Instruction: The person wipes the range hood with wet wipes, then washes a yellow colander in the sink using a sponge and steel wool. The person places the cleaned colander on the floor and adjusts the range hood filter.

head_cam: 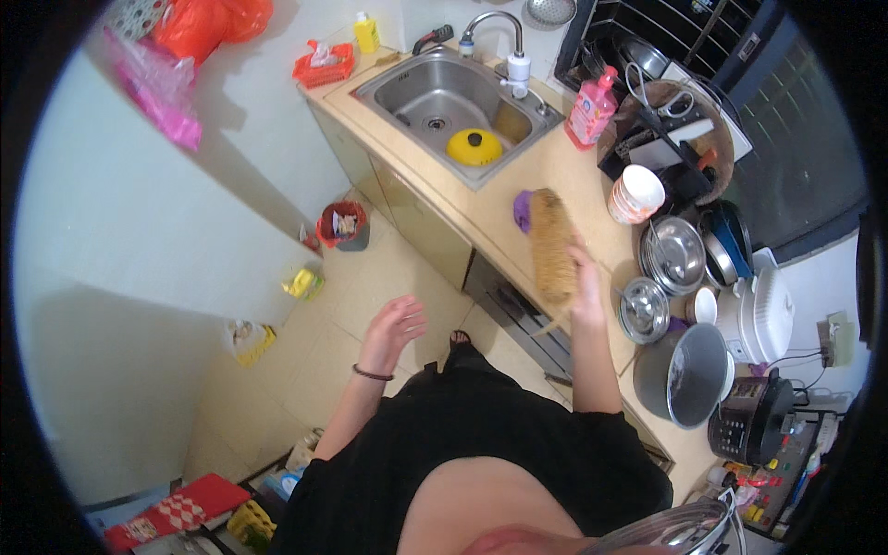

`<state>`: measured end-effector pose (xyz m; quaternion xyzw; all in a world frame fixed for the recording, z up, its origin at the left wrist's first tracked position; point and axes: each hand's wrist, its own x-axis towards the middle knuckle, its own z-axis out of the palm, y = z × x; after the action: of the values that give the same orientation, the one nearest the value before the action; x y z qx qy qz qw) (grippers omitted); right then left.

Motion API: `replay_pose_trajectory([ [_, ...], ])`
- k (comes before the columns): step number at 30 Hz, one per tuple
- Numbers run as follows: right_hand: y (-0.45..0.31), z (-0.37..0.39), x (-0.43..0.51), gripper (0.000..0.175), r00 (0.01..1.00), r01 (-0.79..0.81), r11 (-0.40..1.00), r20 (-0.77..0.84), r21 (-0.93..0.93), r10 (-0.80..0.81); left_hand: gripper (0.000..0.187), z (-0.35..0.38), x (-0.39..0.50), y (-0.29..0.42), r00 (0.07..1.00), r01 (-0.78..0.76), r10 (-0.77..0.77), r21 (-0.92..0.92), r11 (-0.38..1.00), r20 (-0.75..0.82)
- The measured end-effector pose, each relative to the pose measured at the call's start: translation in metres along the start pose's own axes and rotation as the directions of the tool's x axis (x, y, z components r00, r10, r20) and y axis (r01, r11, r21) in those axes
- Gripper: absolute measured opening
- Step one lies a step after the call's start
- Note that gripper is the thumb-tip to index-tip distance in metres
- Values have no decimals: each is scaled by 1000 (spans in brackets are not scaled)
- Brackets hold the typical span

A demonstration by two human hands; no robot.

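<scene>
My right hand [588,277] holds a long tan-brown object [553,246] by its right side, at the worktop's front edge. Its surface looks furry or bristly, and a thin pale strip trails from its lower end; blur hides exactly what it is. A purple item [523,211], perhaps a cloth, shows beside its upper left end. My left hand [395,326] hangs over the floor with its fingers loosely apart and nothing in them. Beyond the worktop [492,215], a yellow lid with a black knob [473,147] lies in the steel sink [423,90].
Along the right stand a pink pump bottle [591,109], stacked paper cups [636,194], steel bowls [671,254], a grey inner pot [683,374] and an electric cooker [751,416]. A knife holder with scissors [659,97] is behind. A red-rimmed bin [343,225] sits on the floor.
</scene>
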<state>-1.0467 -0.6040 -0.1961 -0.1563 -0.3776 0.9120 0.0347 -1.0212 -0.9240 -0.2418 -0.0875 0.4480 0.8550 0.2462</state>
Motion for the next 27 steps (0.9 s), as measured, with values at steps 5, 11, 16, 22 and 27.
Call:
replay_pose_trajectory([
  [5, 47, 85, 107, 50, 995, -91, 985, -54, -148, 83, 67, 66, 112, 54, 997, 54, -61, 127, 991, 51],
  [11, 92, 125, 216, 49, 997, 52, 939, 70, -340, -30, 68, 54, 254, 103, 990, 74, -79, 42, 996, 115],
  [16, 85, 103, 346, 40, 949, 51, 485, -109, -873, -296, 63, 19, 358, 161, 977, 98, -109, 65, 993, 184],
  [22, 34, 83, 468, 46, 718, -180, -128, -41, -975, -695, 72, -2, 433, 222, 958, 174, -247, 387, 906, 148],
  [27, 25, 84, 517, 66, 704, -373, -234, -111, -898, -701, 73, -10, 465, 239, 891, 270, -410, 500, 823, 195],
])
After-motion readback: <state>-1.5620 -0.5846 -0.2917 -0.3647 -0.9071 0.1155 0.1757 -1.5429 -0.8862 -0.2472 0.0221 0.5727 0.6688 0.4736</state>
